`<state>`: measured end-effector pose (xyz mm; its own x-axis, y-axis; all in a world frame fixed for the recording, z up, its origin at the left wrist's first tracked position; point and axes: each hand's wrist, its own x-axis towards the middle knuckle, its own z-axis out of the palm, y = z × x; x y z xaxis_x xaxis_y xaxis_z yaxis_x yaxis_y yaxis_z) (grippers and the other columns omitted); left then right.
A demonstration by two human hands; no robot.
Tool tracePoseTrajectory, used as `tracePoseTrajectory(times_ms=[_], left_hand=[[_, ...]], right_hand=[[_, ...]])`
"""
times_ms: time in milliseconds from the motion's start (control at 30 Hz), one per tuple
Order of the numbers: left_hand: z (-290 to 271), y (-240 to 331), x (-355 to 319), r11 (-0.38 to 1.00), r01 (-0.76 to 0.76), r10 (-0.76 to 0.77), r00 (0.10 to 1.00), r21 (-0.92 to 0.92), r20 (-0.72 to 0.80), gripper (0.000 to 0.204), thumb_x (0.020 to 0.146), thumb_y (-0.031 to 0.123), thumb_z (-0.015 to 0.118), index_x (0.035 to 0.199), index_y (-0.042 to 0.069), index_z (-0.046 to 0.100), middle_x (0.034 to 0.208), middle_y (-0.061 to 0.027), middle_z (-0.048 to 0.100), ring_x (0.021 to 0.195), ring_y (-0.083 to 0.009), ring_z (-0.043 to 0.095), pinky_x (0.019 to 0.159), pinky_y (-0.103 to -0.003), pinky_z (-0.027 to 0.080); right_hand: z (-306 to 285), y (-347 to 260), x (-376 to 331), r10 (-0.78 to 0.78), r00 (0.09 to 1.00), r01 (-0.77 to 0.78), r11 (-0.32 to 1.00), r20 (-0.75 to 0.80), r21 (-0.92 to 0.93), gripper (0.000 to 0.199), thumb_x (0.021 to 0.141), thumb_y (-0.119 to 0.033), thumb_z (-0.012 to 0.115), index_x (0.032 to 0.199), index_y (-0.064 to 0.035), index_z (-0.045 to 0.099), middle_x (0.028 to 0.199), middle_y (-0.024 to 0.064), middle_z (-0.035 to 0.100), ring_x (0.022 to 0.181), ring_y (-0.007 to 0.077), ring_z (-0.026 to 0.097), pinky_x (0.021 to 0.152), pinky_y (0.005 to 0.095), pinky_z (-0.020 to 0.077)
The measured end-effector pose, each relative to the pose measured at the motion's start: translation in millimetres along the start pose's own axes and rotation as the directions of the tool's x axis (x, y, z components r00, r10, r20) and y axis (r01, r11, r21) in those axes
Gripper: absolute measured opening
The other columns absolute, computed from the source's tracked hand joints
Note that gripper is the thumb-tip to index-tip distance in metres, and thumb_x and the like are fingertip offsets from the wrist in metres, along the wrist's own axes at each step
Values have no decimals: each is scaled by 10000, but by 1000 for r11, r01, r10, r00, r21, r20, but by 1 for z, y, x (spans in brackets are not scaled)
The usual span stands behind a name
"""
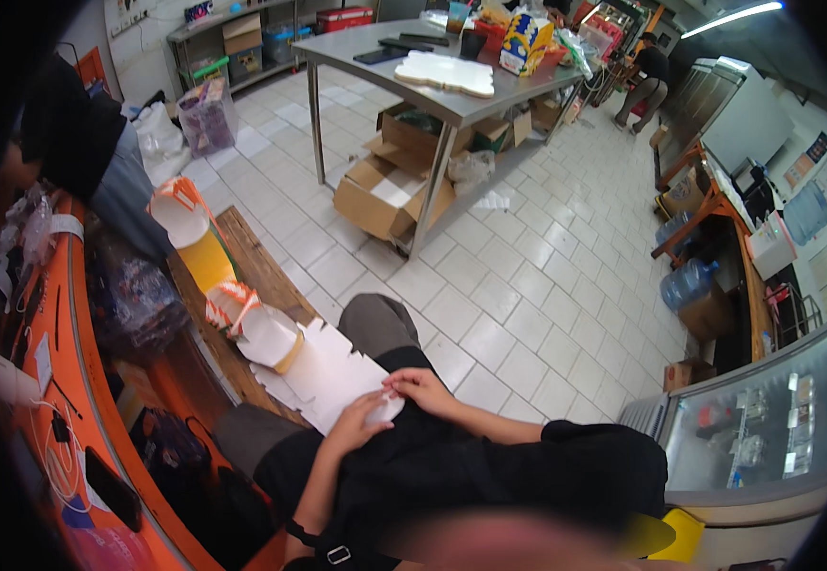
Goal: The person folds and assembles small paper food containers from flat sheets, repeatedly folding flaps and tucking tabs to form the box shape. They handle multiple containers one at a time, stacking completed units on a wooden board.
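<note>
A flat white cardboard box blank (330, 373) with notched edges lies across my lap and the end of a wooden bench (233, 233). At its near end, my left hand (358, 423) presses on a small raised flap. My right hand (420, 390) pinches the edge of that same end, its fingertips close to those of the left. Beyond the blank on the bench, a part-folded white carton (271, 338) touches its far edge. Further along stand orange-and-white printed cartons (181, 211) and a yellow piece (206, 265). What lies beneath my fingertips is partly hidden.
On the left runs an orange counter (90, 381) with a dark phone (112, 487) and cables. A steel table (413, 90) stands ahead, open cardboard boxes (375, 202) under it. To the right is a glass-front fridge (766, 428). Other people (649, 76) stand far back and at left.
</note>
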<state>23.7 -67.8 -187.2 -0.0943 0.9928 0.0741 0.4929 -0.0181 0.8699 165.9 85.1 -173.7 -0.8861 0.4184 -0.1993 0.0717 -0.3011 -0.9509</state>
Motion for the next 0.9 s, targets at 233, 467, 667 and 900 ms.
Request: tracePoseTrajectory(times_ms=[233, 467, 667, 900], left_hand=[[-16, 10, 11, 995, 91, -95, 990, 37, 107, 369, 807, 205, 637, 1101, -14, 591, 1039, -224, 611, 969, -358, 594, 854, -383, 463], [-26, 16, 8, 928, 303, -296, 953, 214, -67, 203, 796, 192, 638, 833, -8, 637, 730, -207, 628, 674, -353, 618, 631, -402, 486], [-52, -38, 10, 826, 441, -471, 882, -350, -1, 207, 812, 234, 699, 787, 46, 617, 671, 78, 546, 602, -58, 479, 575, -247, 426], [-91, 40, 22, 910, 396, -283, 809, 123, -515, 198, 879, 208, 587, 809, 27, 549, 583, -94, 545, 494, -258, 512, 508, -328, 409]], right_hand=[[-6, -33, 11, -21, 997, 27, 996, -80, 83, 210, 922, -58, 464, 1072, 15, 592, 984, 86, 644, 863, 120, 601, 805, 240, 479], [-7, -51, 12, -91, 991, 95, 995, -98, 34, 205, 926, -73, 473, 1056, 35, 589, 964, 100, 647, 864, 133, 605, 805, 256, 482], [8, -55, 6, -341, 940, 318, 864, 10, -390, 168, 883, -69, 522, 996, 4, 623, 903, 93, 661, 835, 157, 630, 754, 274, 495], [24, -21, 19, 33, 917, 329, 500, 398, -801, 351, 914, -349, 476, 1046, -71, 645, 922, 111, 663, 876, 260, 626, 762, 332, 473]])
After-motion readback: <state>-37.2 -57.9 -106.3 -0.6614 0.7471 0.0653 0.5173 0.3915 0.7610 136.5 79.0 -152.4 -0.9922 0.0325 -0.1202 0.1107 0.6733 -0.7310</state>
